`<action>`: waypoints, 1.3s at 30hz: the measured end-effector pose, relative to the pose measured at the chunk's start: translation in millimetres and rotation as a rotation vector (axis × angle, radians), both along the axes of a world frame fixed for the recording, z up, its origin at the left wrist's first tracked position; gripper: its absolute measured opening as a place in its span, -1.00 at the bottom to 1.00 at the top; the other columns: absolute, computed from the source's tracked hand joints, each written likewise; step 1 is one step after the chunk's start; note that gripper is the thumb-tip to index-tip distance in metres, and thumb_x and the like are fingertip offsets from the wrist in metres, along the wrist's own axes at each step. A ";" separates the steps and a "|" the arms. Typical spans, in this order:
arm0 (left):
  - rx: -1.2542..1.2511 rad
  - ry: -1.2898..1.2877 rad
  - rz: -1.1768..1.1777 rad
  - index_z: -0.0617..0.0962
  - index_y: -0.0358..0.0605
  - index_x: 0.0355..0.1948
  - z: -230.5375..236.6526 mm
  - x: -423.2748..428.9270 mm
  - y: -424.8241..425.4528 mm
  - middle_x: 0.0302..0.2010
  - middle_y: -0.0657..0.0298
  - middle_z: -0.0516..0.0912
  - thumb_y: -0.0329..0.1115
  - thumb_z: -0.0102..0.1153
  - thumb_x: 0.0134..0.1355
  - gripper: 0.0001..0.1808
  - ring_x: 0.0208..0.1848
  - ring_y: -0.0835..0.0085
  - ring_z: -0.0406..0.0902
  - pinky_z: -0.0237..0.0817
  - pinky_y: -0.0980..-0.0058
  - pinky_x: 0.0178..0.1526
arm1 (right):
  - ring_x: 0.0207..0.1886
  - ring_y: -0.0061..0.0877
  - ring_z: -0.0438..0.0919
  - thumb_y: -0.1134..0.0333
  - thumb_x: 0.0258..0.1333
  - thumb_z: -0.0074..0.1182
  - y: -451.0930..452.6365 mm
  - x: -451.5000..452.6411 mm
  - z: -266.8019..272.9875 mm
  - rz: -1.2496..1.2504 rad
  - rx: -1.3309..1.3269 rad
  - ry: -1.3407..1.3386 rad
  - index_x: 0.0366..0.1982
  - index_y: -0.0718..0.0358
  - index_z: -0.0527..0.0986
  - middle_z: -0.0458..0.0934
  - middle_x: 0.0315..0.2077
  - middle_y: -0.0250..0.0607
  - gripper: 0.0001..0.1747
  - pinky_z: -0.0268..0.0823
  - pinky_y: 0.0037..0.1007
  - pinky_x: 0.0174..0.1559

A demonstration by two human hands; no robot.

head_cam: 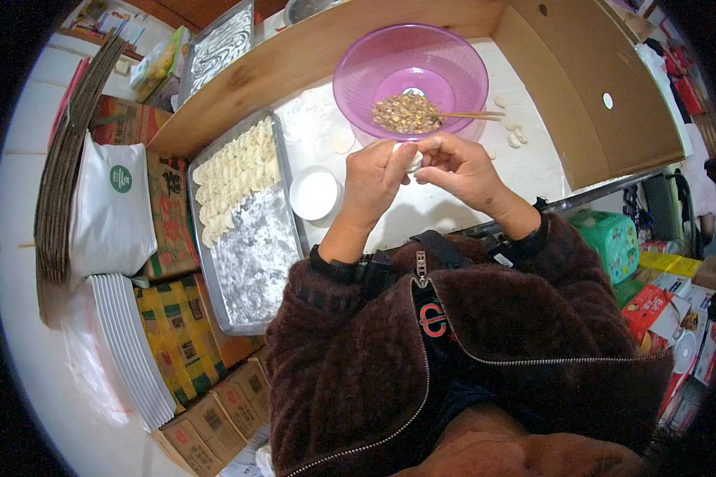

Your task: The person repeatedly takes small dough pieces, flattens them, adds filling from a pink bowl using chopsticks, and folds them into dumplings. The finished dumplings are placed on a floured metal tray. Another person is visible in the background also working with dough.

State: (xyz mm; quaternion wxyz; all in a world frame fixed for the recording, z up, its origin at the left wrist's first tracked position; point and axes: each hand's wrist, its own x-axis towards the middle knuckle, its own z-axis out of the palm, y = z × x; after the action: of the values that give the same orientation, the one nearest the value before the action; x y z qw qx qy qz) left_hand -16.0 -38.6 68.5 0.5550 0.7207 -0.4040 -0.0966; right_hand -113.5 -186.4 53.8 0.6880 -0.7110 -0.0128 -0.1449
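Observation:
Between my two hands, just in front of a pink plastic basin (349, 77), is a white dough dumpling (414, 162). My left hand (375, 177) grips it with thumb and fingers from the left. From the right, the fingertips of my right hand (462, 173) pinch its edge. Chopped filling (407, 113) lies in the near part of the basin, with wooden chopsticks (468, 115) resting in it and over the rim. A round dough wrapper (343, 142) is on the floured surface left of the basin. My fingers partly hide the dumpling.
Left of my hands are a small white bowl (314, 192) and a metal tray (256, 286) with rows of dumplings (237, 173) in its far part. Cardboard walls (596, 89) edge the work surface. Several dough pieces (516, 136) lie right of the basin. Boxes (206, 429) are stacked below left.

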 end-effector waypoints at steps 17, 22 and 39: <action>0.051 0.212 -0.039 0.58 -0.26 -0.31 5.7 -3.6 3.4 -0.54 0.31 0.60 -0.37 0.23 0.18 -0.84 -0.50 0.64 0.53 0.34 0.63 -0.45 | -0.36 -0.69 0.52 0.43 0.18 0.11 -9.3 -2.8 2.8 0.024 0.176 0.075 -0.24 0.36 0.47 0.52 -0.40 -0.34 -0.85 0.42 -0.59 -0.27; 0.047 0.288 -0.102 0.58 -0.27 -0.38 7.1 -1.8 4.1 -0.58 0.33 0.59 -0.32 0.23 0.19 -0.81 -0.55 0.66 0.48 0.31 0.65 -0.47 | -0.35 -0.70 0.52 0.45 0.17 0.11 -5.4 -5.5 4.4 0.068 0.178 0.039 -0.27 0.35 0.45 0.51 -0.37 -0.35 -0.87 0.41 -0.59 -0.27; -0.002 0.293 -0.122 0.57 -0.29 -0.31 -1.0 -1.6 3.1 -0.47 0.27 0.62 -0.33 0.14 0.25 -0.81 -0.49 0.60 0.55 0.36 0.64 -0.46 | -0.48 -0.64 0.51 0.28 0.27 0.02 -10.0 -0.9 -1.6 0.040 0.204 0.142 -0.26 0.33 0.48 0.52 -0.48 -0.33 -0.77 0.40 -0.55 -0.40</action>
State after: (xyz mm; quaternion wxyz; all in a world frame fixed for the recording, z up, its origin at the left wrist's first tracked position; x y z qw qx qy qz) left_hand -17.7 -35.5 67.4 0.6020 0.6722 -0.3620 -0.2340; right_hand -114.4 -196.4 52.2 0.7587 -0.6454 0.0367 -0.0809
